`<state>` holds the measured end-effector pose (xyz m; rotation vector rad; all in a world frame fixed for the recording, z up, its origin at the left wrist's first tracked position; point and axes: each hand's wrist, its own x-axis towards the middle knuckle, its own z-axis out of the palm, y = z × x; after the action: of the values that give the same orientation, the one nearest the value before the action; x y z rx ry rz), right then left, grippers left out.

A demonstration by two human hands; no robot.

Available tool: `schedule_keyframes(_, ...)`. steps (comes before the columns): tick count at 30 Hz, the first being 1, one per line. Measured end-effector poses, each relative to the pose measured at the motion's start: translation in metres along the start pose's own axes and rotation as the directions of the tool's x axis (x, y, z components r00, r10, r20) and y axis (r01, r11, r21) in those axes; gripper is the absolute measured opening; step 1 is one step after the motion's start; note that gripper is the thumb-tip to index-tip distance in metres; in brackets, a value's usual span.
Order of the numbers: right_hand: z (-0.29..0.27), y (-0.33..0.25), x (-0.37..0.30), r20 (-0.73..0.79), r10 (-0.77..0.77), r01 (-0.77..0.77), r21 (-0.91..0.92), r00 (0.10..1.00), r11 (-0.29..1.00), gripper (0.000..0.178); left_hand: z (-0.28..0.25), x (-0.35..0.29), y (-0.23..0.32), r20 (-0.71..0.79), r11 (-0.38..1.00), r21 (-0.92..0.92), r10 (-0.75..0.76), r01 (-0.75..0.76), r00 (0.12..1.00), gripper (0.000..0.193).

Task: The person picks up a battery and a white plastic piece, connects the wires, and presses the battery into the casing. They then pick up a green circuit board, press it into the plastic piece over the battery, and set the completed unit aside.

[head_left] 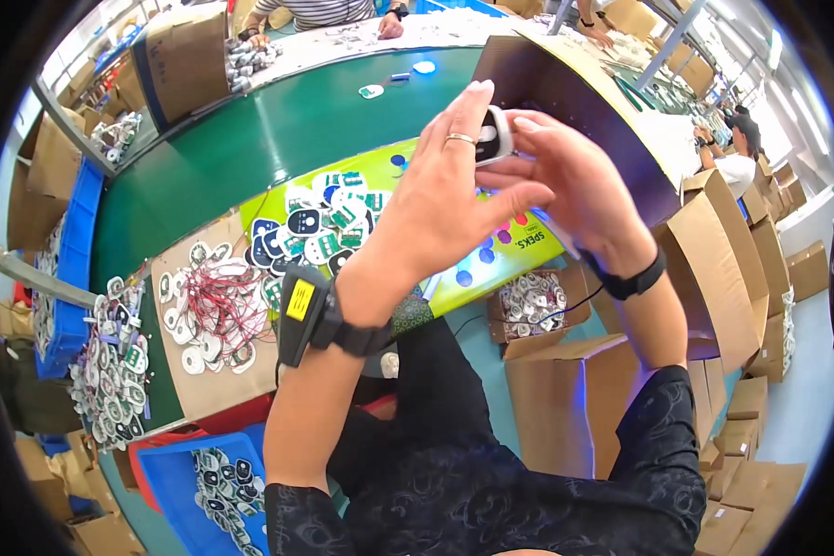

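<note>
A small rounded device [494,136], white at the rim with a dark face, is up between my hands above the bench. The fingers of my right hand [574,181] close around its right side and underneath. My left hand [445,185], ringed on one finger, has its fingers stretched out along the device's left side and its thumb apart; whether it presses on the device cannot be made out. Below and left of my hands, a pile of black, white and green circuit-board pieces [324,222] covers part of a yellow-green printed sheet [473,278].
Round white parts with red wires [218,306] lie on cardboard at left. A green conveyor belt [204,167] runs behind. Blue bins [171,482] stand left. A dark-sided carton [574,111] rises at right, a box of white parts [533,301] below. Another person [324,14] works across the belt.
</note>
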<state>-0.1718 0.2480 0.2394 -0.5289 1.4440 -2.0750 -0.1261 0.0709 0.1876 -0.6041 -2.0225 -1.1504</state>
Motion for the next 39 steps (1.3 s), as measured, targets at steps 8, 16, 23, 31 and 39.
schedule_keyframes(8, -0.011, 0.039, 0.006, 0.003, -0.246, 0.204, -0.566, 0.969, 0.798, 0.034, -0.015, 0.013, -0.04, 0.073, 0.721, -0.551, -0.46, 0.421, 0.885, 0.047)
schedule_keyframes(16, 0.008, 0.106, 0.036, 0.009, -0.178, 0.167, -0.387, 0.984, 0.907, 0.05, -0.034, 0.008, -0.029, 0.21, 0.578, -0.624, -0.523, 0.525, 0.826, 0.046)
schedule_keyframes(23, 0.005, 0.112, 0.034, -0.015, -0.601, 0.393, -0.743, 0.799, 0.542, 0.019, -0.038, -0.008, -0.03, 0.208, 0.578, -0.59, -0.566, 0.564, 0.798, 0.047)
schedule_keyframes(31, 0.031, 0.126, 0.027, -0.079, -0.48, 0.46, -0.187, 0.874, 0.868, 0.017, -0.013, -0.04, -0.037, 0.139, 0.347, -0.797, -0.692, 0.495, 0.709, 0.051)
schedule_keyframes(39, 0.042, 0.139, 0.037, -0.207, -0.295, 0.326, 0.138, 0.933, 0.935, 0.028, 0.011, -0.045, -0.03, 0.104, 0.216, -0.825, -0.85, 0.522, 0.516, 0.058)
